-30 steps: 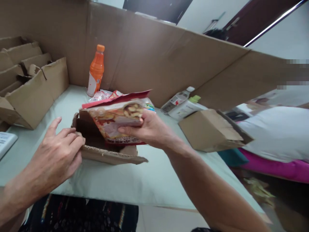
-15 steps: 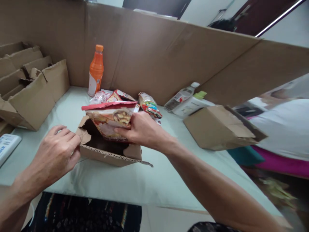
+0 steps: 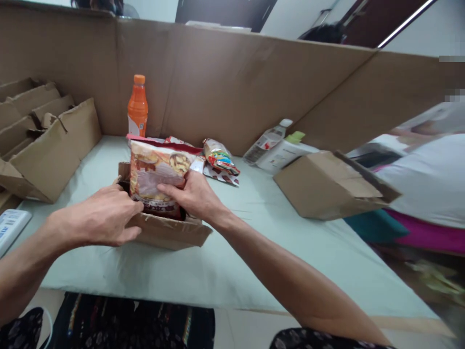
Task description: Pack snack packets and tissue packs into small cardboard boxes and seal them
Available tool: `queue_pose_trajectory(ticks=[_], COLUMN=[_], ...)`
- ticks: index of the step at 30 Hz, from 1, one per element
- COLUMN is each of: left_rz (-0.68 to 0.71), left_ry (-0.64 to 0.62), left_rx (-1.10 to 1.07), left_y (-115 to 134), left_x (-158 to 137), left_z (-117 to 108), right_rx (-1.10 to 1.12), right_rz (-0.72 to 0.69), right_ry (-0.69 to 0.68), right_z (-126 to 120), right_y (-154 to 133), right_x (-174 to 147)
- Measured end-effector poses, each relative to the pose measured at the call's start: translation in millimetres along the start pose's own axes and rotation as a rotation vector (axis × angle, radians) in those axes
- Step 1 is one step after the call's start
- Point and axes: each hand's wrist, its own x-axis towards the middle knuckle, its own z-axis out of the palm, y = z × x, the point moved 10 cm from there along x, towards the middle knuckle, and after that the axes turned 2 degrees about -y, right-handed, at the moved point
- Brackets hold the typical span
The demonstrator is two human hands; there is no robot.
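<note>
My right hand (image 3: 194,194) grips a red-and-white snack bag (image 3: 156,167) by its right side, thumb across the printed front. The bag stands upright, its lower end inside a small open cardboard box (image 3: 170,235). At the box's front left corner, my left hand (image 3: 105,215) is closed on the cardboard, fingers over the rim and thumb outside. Behind the bag are an orange drink bottle (image 3: 138,109) and several snack packets, partly hidden. A colourful snack packet (image 3: 221,156) lies to their right.
A divided cardboard box (image 3: 61,150) stands at left, with a white device (image 3: 12,228) in front. At right, a clear bottle (image 3: 267,140) and a white bottle (image 3: 283,155) lean near another cardboard box (image 3: 312,189). A cardboard wall (image 3: 218,82) runs behind. Someone in white (image 3: 428,184) is at far right.
The snack bag has turned more upright and gone down into the box. My left hand has shifted right, from the left flap to the front left corner. The view has moved slightly.
</note>
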Motion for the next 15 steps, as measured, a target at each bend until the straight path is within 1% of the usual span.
queue_pose_trajectory(ticks=[1,3,5,7,9,11,13,15], left_rz=[-0.019,-0.074,-0.147,-0.213,-0.263,-0.296,-0.321,-0.339], left_ry=[0.014,0.043,0.049,0.025,-0.009,-0.022,-0.030,-0.055], left_rx=[0.035,0.093,0.149,0.191,0.196,0.177,0.155,0.139], left_y=[0.7,2.3,1.7,-1.2,-6.0,-10.9,-15.2,-18.3], left_x=[-1.4,-7.2,-14.2,-19.4,-21.9,-22.6,-22.8,-22.9], left_z=[-1.5,-4.9,-7.0,-6.9,-5.6,-6.0,-6.6,-5.5], right_rx=[0.018,-0.022,-0.134,-0.315,-0.542,-0.749,-0.894,-0.975], right_rz=[-0.019,-0.028,-0.011,0.003,-0.002,-0.014,-0.037,-0.067], right_ry=[-0.016,-0.049,-0.083,-0.141,-0.247,-0.378,-0.512,-0.631], right_z=[4.1,9.0,9.1,8.5,13.2,23.3,37.9,54.5], right_y=[0.5,1.5,0.5,-4.5,-11.7,-16.9,-19.6,-19.7], right_x=[0.0,-0.8,-2.4,-4.9,-8.1,-11.7,-14.8,-16.6])
